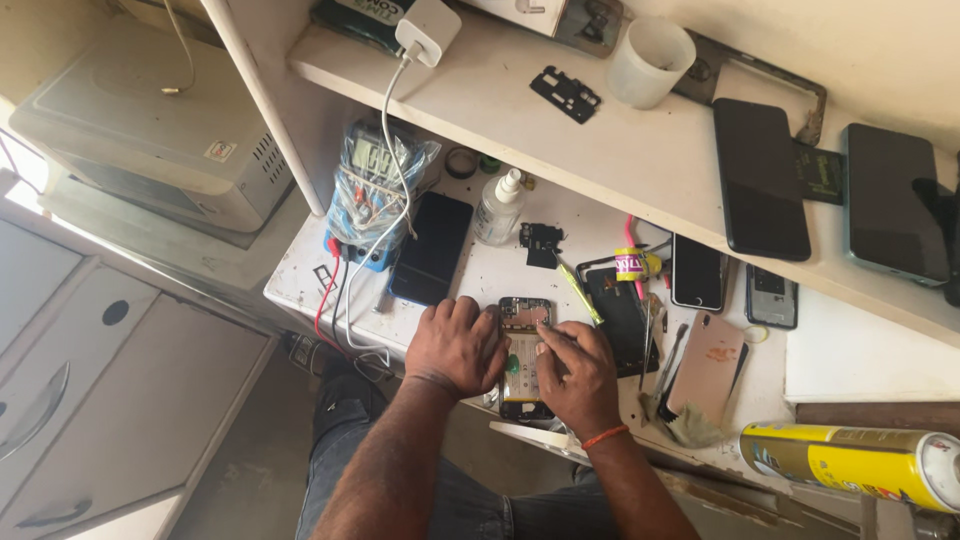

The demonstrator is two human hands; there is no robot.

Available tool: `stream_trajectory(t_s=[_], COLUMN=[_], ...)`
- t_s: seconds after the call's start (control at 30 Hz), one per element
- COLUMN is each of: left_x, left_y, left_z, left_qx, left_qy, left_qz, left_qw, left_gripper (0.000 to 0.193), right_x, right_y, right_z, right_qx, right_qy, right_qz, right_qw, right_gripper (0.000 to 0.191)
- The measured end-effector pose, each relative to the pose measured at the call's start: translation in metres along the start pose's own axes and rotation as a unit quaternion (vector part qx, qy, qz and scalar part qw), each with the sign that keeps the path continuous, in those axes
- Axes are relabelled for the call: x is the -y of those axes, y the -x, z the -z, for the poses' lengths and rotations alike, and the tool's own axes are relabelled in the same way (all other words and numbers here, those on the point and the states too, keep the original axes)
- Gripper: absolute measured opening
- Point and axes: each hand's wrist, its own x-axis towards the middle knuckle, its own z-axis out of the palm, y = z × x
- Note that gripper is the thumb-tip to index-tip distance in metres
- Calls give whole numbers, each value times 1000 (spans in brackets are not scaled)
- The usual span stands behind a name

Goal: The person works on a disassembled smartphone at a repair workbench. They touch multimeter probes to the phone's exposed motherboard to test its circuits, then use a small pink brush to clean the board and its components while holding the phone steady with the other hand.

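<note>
Your left hand (456, 345) presses flat on the left edge of the opened black smartphone with its back cover off (524, 352), steadying it at the near edge of the white worktable (300, 275). Your right hand (577, 375) pinches its fingertips over the phone's upper right, perhaps around a small tool, though that is too small to tell. A black phone shell (622, 318) lies just right.

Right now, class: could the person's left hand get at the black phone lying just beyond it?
Probably yes. The left hand rests beside the opened phone, and the black phone lies uncovered just beyond.
</note>
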Motion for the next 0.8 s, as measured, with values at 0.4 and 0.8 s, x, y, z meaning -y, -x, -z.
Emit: stream_trajectory(t_s=[0.4, 0.8], left_x=[0, -1], left_y=[-1, -1], left_z=[1, 0], left_qx=[33, 32], left_qy=[-6, -3], left_qz=[8, 11], left_qw=[999, 999], left_gripper=[40, 39], right_x=[-12, -12], right_y=[-9, -31], right_z=[7, 26], right_qx=[66, 164], right_qy=[-9, 3], right_qz=[20, 52], right_qw=[998, 985], right_gripper=[30, 23])
